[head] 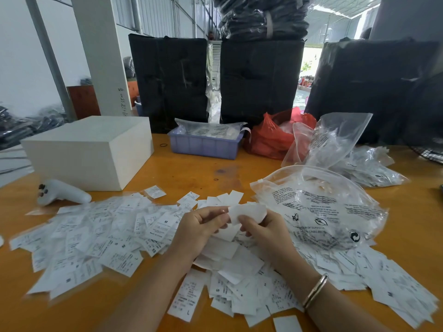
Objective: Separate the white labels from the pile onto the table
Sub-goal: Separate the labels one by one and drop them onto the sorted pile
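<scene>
At frame centre, the left hand and right hand are both pinching a white label, holding it just above the pile that is spreading across the lower table, left of a clear bag.

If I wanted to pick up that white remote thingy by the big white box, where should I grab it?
Probably grip the white controller round its slim handle, the end pointing right toward the labels. Come from above: it lies flat on the table, the white box stands just behind it, and the rounded left end carries the buttons.
</scene>
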{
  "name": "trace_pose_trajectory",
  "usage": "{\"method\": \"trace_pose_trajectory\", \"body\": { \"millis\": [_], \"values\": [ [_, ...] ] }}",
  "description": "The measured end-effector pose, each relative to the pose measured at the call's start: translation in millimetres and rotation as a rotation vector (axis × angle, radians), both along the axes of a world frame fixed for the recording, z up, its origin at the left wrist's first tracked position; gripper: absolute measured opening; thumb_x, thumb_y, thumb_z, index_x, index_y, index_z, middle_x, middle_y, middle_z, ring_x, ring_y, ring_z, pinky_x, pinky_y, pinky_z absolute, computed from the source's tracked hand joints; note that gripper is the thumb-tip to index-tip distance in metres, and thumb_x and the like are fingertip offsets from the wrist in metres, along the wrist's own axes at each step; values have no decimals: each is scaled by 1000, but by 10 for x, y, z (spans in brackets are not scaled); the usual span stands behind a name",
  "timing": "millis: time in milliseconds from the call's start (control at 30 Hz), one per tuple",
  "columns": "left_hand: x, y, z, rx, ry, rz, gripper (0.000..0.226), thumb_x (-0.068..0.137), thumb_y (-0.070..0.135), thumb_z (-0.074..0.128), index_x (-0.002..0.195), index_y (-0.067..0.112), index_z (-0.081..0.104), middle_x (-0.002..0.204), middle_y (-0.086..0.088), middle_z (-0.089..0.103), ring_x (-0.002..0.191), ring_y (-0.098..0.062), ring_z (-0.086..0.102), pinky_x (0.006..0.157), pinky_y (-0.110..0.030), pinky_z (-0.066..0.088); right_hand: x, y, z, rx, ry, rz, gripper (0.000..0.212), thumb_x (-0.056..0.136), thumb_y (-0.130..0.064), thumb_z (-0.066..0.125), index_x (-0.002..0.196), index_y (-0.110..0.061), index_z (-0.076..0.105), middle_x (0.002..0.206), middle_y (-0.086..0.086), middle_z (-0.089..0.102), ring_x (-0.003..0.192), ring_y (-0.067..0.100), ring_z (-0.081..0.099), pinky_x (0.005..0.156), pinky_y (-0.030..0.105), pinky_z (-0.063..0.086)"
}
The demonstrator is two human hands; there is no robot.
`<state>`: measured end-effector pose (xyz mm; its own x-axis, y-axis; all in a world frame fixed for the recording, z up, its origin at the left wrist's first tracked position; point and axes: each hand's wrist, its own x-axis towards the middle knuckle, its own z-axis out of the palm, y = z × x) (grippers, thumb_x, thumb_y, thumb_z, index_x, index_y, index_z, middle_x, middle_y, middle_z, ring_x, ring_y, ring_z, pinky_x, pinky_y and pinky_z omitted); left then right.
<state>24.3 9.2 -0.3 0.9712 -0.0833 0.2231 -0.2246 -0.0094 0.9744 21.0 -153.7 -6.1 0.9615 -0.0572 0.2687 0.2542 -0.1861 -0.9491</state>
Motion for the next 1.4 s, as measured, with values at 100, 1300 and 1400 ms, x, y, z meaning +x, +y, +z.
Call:
{"method": "trace_pose_trajectory", "body": {
  "millis": [100,1300,1400],
  "values": [
    [0,4,-1,4,-7,26,28,87,13,66,75,36,76,78,4,75,70,-5,68,61,-12,50,-10,12,-6,-34,-11,-5,16,83,-7,65,74,-21,65,59,-1,67,53,7,58,52,25,47],
    [51,43,-93,199,-42,-27,6,76,38,74,81,36,75,82,10,74,77,-7,68,65,-17,52,-5,-41,-20,13,-79,108,18,89,-8,61,72,-13,58,58,-3,61,54,9,55,54,20,45],
    [22,39,-74,223,-69,-51,14,70,49,69,82,43,73,81,10,73,74,-6,68,63,-17,52,-20,6,-19,-36,-102,106,12,88,-8,63,79,-16,61,61,-2,62,56,7,57,56,22,47]
  ]
}}
